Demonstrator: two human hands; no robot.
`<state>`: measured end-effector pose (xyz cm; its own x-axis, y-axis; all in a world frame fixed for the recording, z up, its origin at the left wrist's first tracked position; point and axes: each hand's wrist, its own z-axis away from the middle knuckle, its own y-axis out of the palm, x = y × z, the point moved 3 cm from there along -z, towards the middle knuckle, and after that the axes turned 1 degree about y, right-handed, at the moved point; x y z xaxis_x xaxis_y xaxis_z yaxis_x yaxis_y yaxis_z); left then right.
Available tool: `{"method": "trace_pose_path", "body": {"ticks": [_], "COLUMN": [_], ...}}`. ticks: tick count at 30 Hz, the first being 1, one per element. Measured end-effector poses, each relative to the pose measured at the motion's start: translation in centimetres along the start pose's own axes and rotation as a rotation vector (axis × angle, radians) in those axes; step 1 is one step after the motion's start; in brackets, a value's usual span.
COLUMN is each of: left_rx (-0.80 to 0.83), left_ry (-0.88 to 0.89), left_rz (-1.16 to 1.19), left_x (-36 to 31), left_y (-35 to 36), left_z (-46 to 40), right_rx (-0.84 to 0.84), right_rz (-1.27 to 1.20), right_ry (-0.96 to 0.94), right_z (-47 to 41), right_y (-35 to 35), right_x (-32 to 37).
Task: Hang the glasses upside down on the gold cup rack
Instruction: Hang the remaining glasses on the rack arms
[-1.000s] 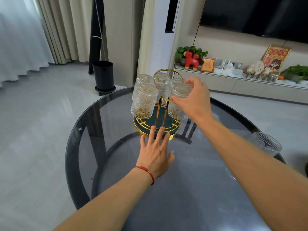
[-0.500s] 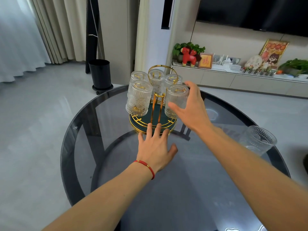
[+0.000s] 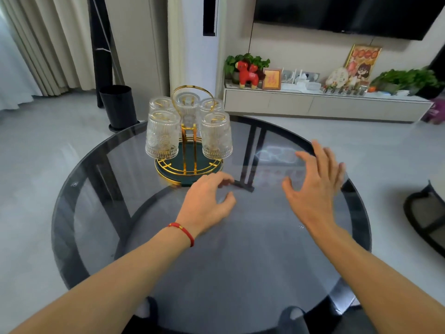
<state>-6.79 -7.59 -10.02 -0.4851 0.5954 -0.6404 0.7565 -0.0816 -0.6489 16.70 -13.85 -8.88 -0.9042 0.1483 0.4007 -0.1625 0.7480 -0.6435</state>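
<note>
rack (image 3: 189, 150): holding five glasses (image 3: 216, 135) upside down | left hand (image 3: 206, 203): hovering at 6 o'clock, grip loosely curled, empty | right hand (image 3: 315, 186): grip spread, empty, over bench (image 3: 240, 249)

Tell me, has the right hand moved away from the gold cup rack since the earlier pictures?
Yes. The right hand has left the gold cup rack and now hovers open to its right, nearer the person.

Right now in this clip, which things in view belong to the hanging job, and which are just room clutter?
Job:
gold wire cup rack on a green round base
five clear ribbed glasses hung upside down
left hand, empty
right hand, empty

Clutter:
round smoked-glass table
black cylindrical bin
red toy horse
wall-mounted black television
</note>
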Motion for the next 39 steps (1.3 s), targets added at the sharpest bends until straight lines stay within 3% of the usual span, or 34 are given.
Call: {"method": "trace_pose_path", "body": {"ticks": [3, 6, 11, 14, 18, 21, 23, 27, 30, 35, 39], "left_rx": [0.094, 0.185, 0.192, 0.208, 0.217, 0.236, 0.289, 0.205, 0.142, 0.102, 0.195], "left_ry": [-0.061, -0.057, -0.078, -0.085, -0.090, -0.146, -0.178, -0.126, -0.206, -0.404, -0.373], "left_rz": [0.057, 0.006, 0.043, 0.069, 0.057, 0.239, 0.408, 0.418, 0.558, 0.893, 0.893], "left_x": [-0.5, -0.9, -1.4, -1.3, -1.1, -1.4, -2.1, -2.6, -1.9, 0.0, 1.0], "left_y": [0.4, 0.9, 1.3, 1.6, 1.8, 1.6, 1.6, 0.2, -1.5, -3.4, -3.5], "left_z": [0.2, 0.3, 0.4, 0.4, 0.6, 0.7, 0.8, 0.8, 0.4, 0.4, 0.8], "right_rx": [-0.064, -0.031, 0.046, 0.060, 0.309, 0.520, 0.615, 0.702, 0.742, 0.960, 0.892], "right_rz": [-0.035, -0.307, -0.475, -0.456, -0.481, -0.535, -0.501, -0.464, -0.551, -0.945, -1.111], "right_ry": [0.268, 0.516, 0.715, 0.704, 0.340, 0.081, -0.027, -0.156, -0.077, 0.348, 0.449], "right_z": [-0.4, 0.1, 0.3, 0.1, 0.1, 1.0, 1.8, 2.8, 2.8, 3.3, 3.5], "right_y": [-0.4, 0.4, 1.9, 1.5, 0.1, 0.0, 0.4, 1.3, 1.6, 1.6, 2.3], "right_x": [-3.3, -5.6, -8.0, -8.0, -5.2, -1.3, 1.4, 5.1, 5.9, 5.8, 7.2]}}
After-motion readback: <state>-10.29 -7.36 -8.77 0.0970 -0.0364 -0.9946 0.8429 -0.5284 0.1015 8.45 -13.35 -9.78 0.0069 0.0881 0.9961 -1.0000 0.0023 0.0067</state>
